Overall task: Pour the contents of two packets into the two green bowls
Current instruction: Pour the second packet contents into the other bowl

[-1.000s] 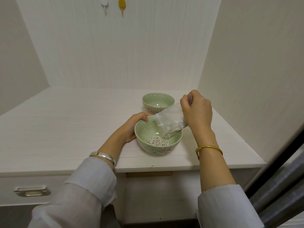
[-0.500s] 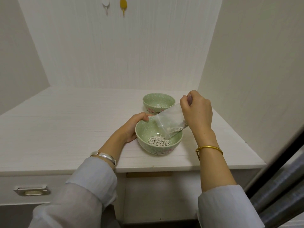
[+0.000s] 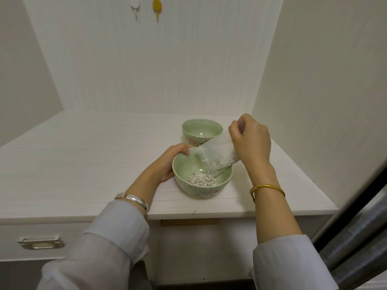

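Two green speckled bowls stand on the white counter [image 3: 83,155]. The near bowl [image 3: 184,185] holds a heap of small white pellets [image 3: 202,179]. My left hand [image 3: 169,162] grips its left rim. My right hand [image 3: 250,141] pinches a clear plastic packet [image 3: 215,156] by its upper end, tilted with its open mouth down over the near bowl; some pellets lie inside the packet. The far bowl [image 3: 202,129] sits just behind, with a few pellets at its bottom.
White walls close the counter in at the back and right. Two hooks, one white [image 3: 134,6] and one yellow [image 3: 156,7], hang high on the back wall. A drawer with a metal handle [image 3: 40,242] is below the counter at left. A dark door edge [image 3: 356,222] stands at right.
The packet has emptied further, and the heap of pellets in the near bowl has grown slightly. Both hands stay where they were.
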